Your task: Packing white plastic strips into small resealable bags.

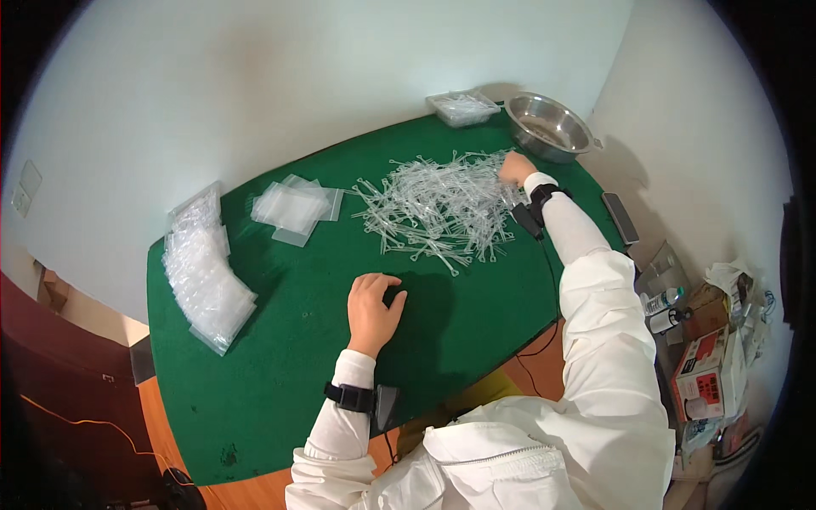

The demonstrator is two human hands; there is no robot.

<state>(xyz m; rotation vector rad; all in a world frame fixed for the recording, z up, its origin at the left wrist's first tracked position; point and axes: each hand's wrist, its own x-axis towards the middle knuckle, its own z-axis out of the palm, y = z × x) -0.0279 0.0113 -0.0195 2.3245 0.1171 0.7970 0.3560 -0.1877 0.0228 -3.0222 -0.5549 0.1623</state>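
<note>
Green tabletop [280, 374] lay below the left hand [372, 316], half open and empty. Overlapping bags [204, 285] at left seemed filled; farther off, flat bags [293, 208] and a big heap of loose plastic pieces [438, 208] remained, the right hand [515, 168] at its edge, grip hidden.

"How do the walls run?"
"A pale wall [340, 68] at twelve o'clock, a second wall [714, 144] at two, small square plates [31, 177] at nine."
"Lower down?"
"Orange-brown floor [153, 416] at eight, a dark-red surface [68, 357] beyond; a green-topped table [306, 280] fills the centre."
"Light?"
"Soft."
</note>
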